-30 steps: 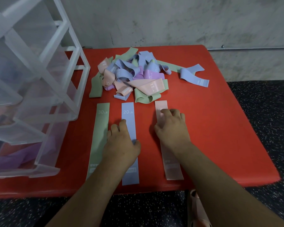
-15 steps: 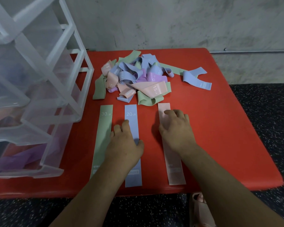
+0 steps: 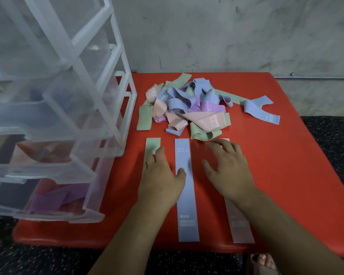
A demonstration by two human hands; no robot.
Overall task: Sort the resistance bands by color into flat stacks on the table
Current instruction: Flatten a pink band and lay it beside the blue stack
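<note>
Red desk (image 3: 286,175) carries a tangled pile (image 3: 187,110) behind three flat strips: green band (image 3: 152,143), blue band (image 3: 187,205), pink band (image 3: 240,225). Our left grip (image 3: 161,179) lies spread on the green band, thumb touching the blue band; our right grip (image 3: 228,169) is spread over the pink band.

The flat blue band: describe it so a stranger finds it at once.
On the red table, on the near side of the tangled pile of bands, three bands lie flat side by side. The flat blue band is the middle one, between a green band and a pink band; it alone of the three is blue and reads 20 at its far end.
</note>
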